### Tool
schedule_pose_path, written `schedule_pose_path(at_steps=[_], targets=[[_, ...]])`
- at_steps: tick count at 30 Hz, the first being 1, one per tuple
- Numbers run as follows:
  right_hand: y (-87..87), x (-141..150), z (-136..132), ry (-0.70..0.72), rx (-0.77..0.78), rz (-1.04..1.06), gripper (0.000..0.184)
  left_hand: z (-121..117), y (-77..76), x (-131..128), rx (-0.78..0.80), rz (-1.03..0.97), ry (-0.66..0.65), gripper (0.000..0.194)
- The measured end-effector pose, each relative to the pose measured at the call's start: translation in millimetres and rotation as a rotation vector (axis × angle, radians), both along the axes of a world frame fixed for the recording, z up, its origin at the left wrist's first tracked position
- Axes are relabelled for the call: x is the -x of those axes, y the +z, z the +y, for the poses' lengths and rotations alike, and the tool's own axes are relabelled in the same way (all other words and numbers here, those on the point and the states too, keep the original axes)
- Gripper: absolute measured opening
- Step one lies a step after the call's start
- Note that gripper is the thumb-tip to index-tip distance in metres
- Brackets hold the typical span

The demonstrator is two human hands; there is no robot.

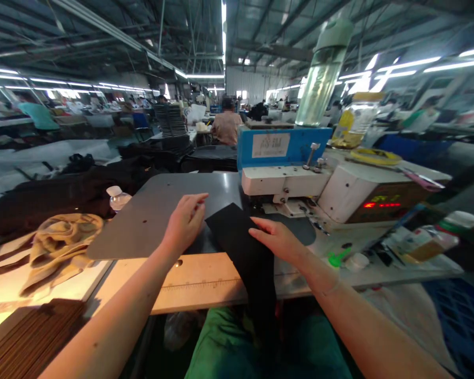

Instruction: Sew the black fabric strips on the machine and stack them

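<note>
A black piece of fabric (240, 231) lies across the front edge of the work surface, its far end on the metal and its lower part hanging towards my lap. My right hand (278, 239) holds it at its right edge, with the fingertips on top; what lies under the palm is hidden. To the left of the fabric, my left hand (187, 218) hovers over or rests on the grey metal plate (138, 210), fingers stretched out and holding nothing. Just beyond my right hand stands a white sewing machine (284, 181) with a lit red and green display.
A blue box (245, 150) and a tall clear bottle (322, 79) stand on the machine. On the left are a tan cloth (65, 237), a small capped bottle (118, 200) and stacked brown strips (31, 337). A ruler strip (201, 285) runs along the front edge. Several people work farther back.
</note>
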State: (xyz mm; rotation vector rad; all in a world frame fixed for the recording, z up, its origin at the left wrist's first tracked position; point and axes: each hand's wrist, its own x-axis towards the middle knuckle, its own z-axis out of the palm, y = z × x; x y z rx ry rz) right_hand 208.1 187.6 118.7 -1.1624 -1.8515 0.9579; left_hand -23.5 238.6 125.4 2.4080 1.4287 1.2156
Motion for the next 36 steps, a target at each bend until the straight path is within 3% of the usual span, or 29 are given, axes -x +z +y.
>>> schedule_pose_path(at_steps=[4,7,13,27,36], targets=[[-9.3,7,20,-0.143,-0.050,-0.267,0.034,4,-19.0,-17,0.107,0.315,-0.210,0.032],[-11.9,11,17,-0.205,-0.056,-0.334,0.033,4,-23.9,-20,0.135,0.453,-0.231,0.035],[-17.7,16,14,-0.332,-0.001,-0.407,0.038,2,-21.9,-19,0.164,0.492,-0.262,0.045],[-6.8,18,14,-0.294,-0.054,-0.496,0.030,-3,-23.2,-22,0.167,0.499,-0.269,0.045],[-5.5,-11,16,-0.286,-0.024,-0.491,0.025,-2,-22.2,-51,0.167,0.477,-0.337,0.046]])
